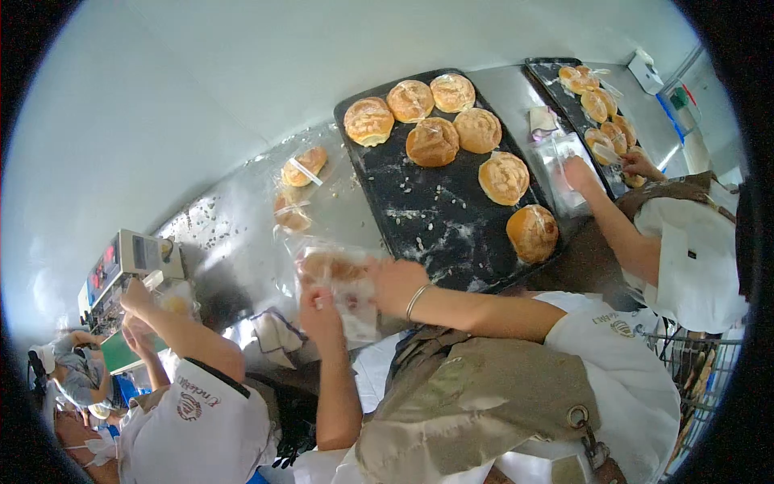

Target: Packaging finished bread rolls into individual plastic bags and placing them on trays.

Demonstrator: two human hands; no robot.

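My left hand (pixel 322 317) and my right hand (pixel 396 284) are at a clear plastic bag (pixel 357 314) near the table's front edge. The left pinches the bag's lower edge; the right is blurred at its upper right side. A baked bun (pixel 332 266) shows blurred through the plastic between them. Just beyond lie two bagged buns (pixel 304 166), each with a pale strip across it. To the right, a black baking tray (pixel 417 209) holds several round, crackled buns (pixel 432 142), with flour and loose flakes on its surface.
A co-worker's hands (pixel 138 302) are by a machine (pixel 145 251) with a red display at left. At right, another co-worker's hand (pixel 580 175) touches a stack of bags (pixel 559 157) beside a second tray of buns (pixel 595 106). A cloth (pixel 275 336) lies at the front edge.
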